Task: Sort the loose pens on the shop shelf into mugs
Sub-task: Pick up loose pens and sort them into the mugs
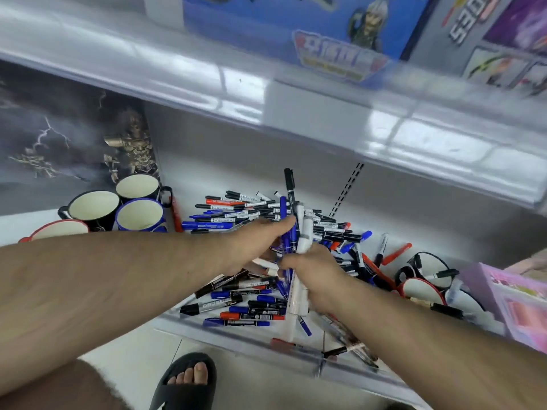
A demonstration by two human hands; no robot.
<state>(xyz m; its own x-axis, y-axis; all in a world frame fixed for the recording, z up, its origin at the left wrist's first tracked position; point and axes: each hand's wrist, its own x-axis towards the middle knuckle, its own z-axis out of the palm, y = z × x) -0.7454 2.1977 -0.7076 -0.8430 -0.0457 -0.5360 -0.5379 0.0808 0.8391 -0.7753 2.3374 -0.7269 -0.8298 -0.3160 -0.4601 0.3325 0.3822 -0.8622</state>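
The shelf (207,173) carries a big pile of pens (245,211), with empty mugs (139,216) at its left. Both hands, left hand (260,238) and right hand (307,270), grip one mixed bundle (296,232). It is better to separate colours before dropping them.

I see a white shelf (225,173) carrying a heap of pens (245,214), blue, black and red. Four mugs (139,216) stand at its left end; a dark box (59,137) is behind them. A pink box (509,303) is at right.
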